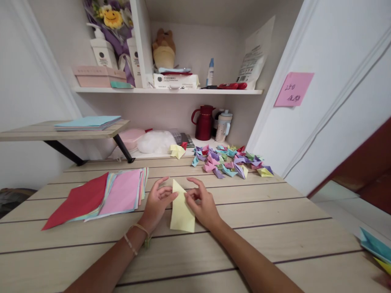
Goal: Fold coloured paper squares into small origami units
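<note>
A pale yellow sheet of folded paper (182,213) is held just over the tabletop, its upper end folded to a slanted point. On its left edge rests the thumb of my left hand (159,199), the fingers curled behind or beside it. My right hand (201,203) pinches the right edge with thumb and fingertips, its index finger raised away from the paper. Bracelets circle my left wrist. Beyond my hands lies a heap of small folded paper pieces (227,158) in many colours, with a yellow folded piece (177,151) to its left.
Stacks of coloured paper, red (81,199) and pink (122,191) on top, lie at the left. Blue sheets (88,122) rest on a raised shelf (27,131). A red jug (204,122) and a cup (224,127) stand at the back. Folded paper (375,244) shows at the right edge.
</note>
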`<control>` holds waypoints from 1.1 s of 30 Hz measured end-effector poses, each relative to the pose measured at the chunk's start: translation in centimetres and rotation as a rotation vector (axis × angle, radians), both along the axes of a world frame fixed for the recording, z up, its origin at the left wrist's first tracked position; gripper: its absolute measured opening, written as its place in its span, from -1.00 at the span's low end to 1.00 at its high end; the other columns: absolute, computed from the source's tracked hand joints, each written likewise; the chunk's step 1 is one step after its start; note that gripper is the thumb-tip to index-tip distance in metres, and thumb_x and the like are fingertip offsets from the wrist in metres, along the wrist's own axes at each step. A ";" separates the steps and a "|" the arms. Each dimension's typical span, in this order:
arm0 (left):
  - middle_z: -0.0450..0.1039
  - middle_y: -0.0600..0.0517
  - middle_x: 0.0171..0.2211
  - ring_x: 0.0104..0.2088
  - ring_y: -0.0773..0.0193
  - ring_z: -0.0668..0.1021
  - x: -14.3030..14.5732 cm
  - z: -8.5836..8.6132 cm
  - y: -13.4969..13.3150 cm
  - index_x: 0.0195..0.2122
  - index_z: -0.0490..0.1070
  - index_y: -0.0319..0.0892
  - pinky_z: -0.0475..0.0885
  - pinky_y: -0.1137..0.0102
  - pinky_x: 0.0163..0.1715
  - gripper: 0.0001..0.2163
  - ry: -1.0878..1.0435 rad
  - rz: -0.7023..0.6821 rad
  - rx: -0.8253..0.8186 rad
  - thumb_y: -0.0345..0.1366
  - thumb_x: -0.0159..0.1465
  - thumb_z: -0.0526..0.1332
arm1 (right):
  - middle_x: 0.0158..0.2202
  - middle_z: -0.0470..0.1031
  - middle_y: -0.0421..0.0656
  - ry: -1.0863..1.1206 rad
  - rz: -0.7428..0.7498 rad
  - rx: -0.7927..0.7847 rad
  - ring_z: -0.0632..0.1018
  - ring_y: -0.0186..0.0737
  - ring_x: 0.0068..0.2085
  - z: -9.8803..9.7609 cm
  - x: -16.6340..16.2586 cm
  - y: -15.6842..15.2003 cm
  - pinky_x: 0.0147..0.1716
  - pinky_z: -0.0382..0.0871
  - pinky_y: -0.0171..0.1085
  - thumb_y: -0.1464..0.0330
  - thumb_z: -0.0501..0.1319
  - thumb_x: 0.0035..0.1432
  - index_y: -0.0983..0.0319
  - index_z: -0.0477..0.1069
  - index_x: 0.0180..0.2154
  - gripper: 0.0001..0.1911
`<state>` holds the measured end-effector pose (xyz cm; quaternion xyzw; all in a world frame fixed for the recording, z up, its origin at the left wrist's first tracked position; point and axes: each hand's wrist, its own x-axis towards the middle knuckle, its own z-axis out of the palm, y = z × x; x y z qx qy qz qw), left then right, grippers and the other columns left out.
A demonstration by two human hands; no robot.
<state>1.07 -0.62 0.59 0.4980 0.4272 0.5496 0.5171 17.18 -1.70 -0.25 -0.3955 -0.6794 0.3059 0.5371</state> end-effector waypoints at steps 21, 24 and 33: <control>0.47 0.09 -0.48 -0.57 0.34 0.50 -0.5 -0.3 0.1 -0.29 0.25 -0.15 0.32 0.51 -0.59 -0.72 0.011 -0.140 -0.101 -0.24 0.01 0.29 | -0.34 0.50 -0.11 -0.037 0.177 0.130 0.49 -0.20 -0.29 0.4 1.3 0.9 -0.28 0.39 -0.26 0.34 0.37 -0.19 0.18 0.51 -0.38 -0.79; 0.47 0.10 -0.46 -0.57 0.34 0.51 -0.4 -0.2 0.1 -0.25 0.22 -0.12 0.34 0.49 -0.58 -0.65 -0.013 -0.151 -0.113 -0.26 -0.03 0.31 | -0.35 0.50 -0.10 -0.030 0.160 0.131 0.50 -0.18 -0.30 0.3 1.5 1.0 -0.26 0.40 -0.24 0.33 0.40 -0.26 0.19 0.52 -0.41 -0.76; 0.51 -0.04 -0.32 -0.36 0.24 0.55 -0.1 0.4 -0.7 -0.20 0.26 -0.16 0.41 0.36 -0.32 -0.62 -0.144 -0.255 -0.054 -0.31 -0.05 0.33 | -0.25 0.46 -0.08 0.143 -0.023 0.031 0.49 -0.20 -0.28 -0.2 2.1 1.9 -0.29 0.44 -0.22 0.35 0.35 -0.19 0.19 0.52 -0.33 -0.75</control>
